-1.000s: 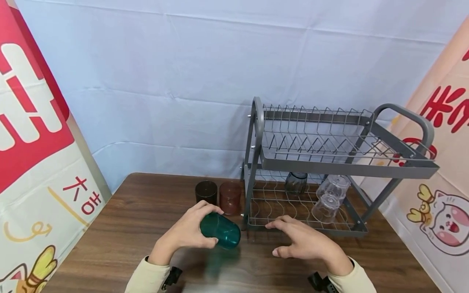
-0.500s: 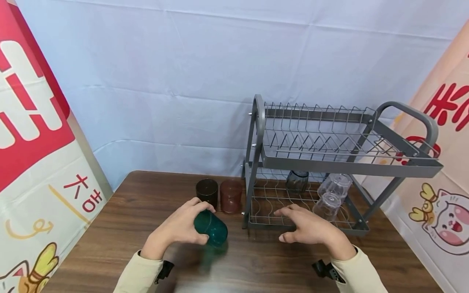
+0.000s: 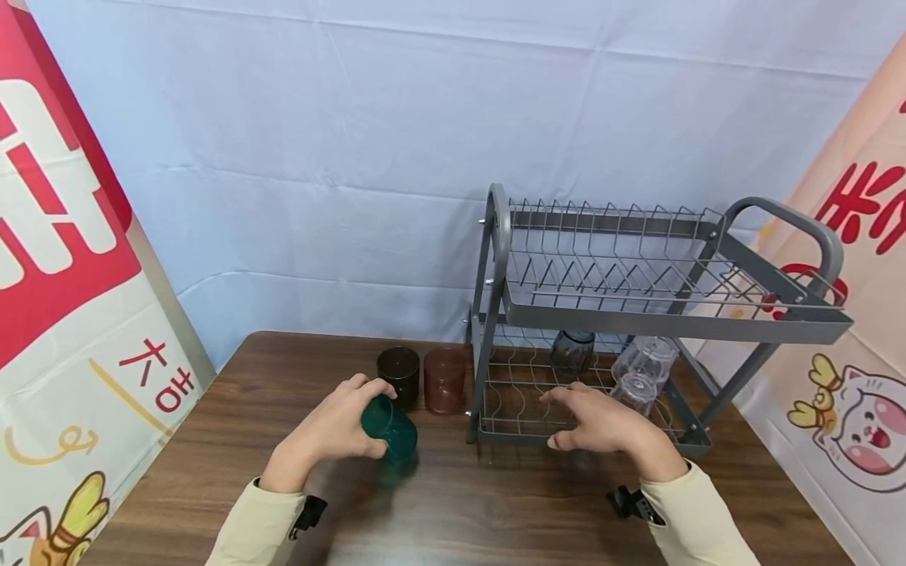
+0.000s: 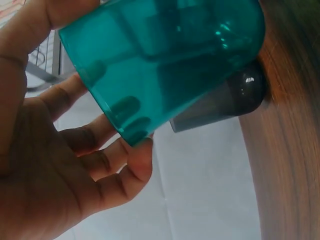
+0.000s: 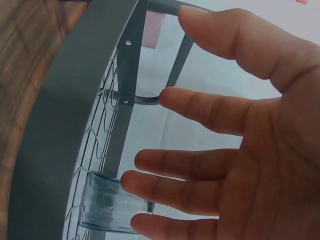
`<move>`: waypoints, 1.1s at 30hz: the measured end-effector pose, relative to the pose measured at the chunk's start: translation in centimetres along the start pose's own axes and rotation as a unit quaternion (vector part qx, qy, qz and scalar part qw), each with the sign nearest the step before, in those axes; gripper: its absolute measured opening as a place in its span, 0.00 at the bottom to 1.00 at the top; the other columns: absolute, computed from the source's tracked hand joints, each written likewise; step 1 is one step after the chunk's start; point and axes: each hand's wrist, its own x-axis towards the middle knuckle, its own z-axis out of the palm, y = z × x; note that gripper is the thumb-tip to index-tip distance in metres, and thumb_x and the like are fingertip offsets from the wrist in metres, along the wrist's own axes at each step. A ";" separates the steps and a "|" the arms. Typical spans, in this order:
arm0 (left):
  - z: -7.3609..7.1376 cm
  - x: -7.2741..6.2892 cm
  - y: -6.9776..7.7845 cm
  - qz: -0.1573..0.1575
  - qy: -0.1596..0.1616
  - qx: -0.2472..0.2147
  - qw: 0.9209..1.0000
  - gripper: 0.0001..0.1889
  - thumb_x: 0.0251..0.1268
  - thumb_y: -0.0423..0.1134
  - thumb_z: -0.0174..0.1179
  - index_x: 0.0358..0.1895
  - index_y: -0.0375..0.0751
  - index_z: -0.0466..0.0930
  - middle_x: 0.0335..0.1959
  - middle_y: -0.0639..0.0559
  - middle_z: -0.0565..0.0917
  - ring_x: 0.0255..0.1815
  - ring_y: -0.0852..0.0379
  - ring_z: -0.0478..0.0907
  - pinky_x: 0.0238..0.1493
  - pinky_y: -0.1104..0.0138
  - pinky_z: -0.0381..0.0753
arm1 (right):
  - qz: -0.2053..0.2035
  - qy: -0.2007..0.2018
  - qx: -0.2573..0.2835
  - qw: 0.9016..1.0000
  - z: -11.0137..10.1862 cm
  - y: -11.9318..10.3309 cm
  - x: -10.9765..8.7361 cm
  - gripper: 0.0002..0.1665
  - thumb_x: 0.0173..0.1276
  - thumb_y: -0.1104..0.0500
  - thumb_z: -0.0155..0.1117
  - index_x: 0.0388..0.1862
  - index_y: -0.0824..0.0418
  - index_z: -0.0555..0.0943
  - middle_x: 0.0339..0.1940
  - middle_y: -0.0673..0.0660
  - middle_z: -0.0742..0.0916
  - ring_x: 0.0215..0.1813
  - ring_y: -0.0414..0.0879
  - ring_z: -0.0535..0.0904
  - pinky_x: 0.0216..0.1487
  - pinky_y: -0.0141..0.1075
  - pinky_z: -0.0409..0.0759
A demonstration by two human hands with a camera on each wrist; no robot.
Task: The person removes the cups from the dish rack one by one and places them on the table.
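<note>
My left hand (image 3: 333, 424) grips a teal see-through cup (image 3: 394, 431) near its rim, thumb on one side and fingers on the other. The cup tilts, its rounded base pointing down and right, close over the table. In the left wrist view the fingertips show through the wall of the teal cup (image 4: 165, 55). Just behind it stand a dark cup (image 3: 399, 373) and a reddish cup (image 3: 445, 382), side by side. My right hand (image 3: 602, 420) holds nothing; its fingers are spread in front of the rack's lower tier. In the right wrist view the straight fingers (image 5: 200, 110) show beside the rack.
A grey two-tier dish rack (image 3: 672, 318) stands at the right of the wooden table (image 3: 481, 511). On its lower tier are a dark glass (image 3: 572, 351) and clear glasses (image 3: 647, 359). A pale cloth (image 3: 318, 157) hangs behind.
My left hand has moved left and slightly away with the teal cup, toward the dark cup. My right hand has shifted a little right and forward, still holding nothing.
</note>
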 end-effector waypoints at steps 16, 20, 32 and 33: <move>-0.7 0.3 -1.7 -0.056 -0.024 0.033 0.998 0.29 0.36 0.41 0.69 0.50 0.50 0.76 0.45 0.51 0.72 0.42 0.48 0.67 0.33 0.60 0.70 | 0.027 0.028 -0.019 0.999 -1.3 1.0 1.7 0.35 0.54 0.52 0.71 0.59 0.64 0.73 0.50 0.65 0.76 0.51 0.60 0.73 0.46 0.53 0.72; -1.0 0.7 -2.1 -0.064 -0.020 0.038 0.997 0.28 0.37 0.41 0.69 0.51 0.51 0.76 0.45 0.50 0.72 0.43 0.48 0.68 0.32 0.60 0.71 | 0.031 0.034 -0.024 0.999 -1.5 1.4 1.9 0.34 0.54 0.53 0.71 0.58 0.65 0.73 0.50 0.66 0.77 0.51 0.60 0.73 0.45 0.52 0.72; -2.2 1.6 -3.3 -0.064 -0.012 0.065 0.996 0.30 0.41 0.42 0.70 0.55 0.45 0.75 0.49 0.43 0.72 0.47 0.42 0.69 0.34 0.56 0.73 | 0.050 0.026 -0.031 0.998 -2.7 2.1 3.2 0.34 0.58 0.55 0.69 0.60 0.68 0.70 0.54 0.70 0.74 0.55 0.64 0.70 0.49 0.54 0.70; -2.2 1.7 -3.4 -0.065 -0.011 0.067 0.996 0.30 0.42 0.42 0.70 0.55 0.45 0.75 0.49 0.42 0.72 0.47 0.41 0.69 0.34 0.56 0.73 | 0.052 0.026 -0.033 0.998 -2.8 2.2 3.3 0.35 0.58 0.55 0.69 0.61 0.68 0.70 0.54 0.70 0.74 0.55 0.64 0.70 0.49 0.54 0.70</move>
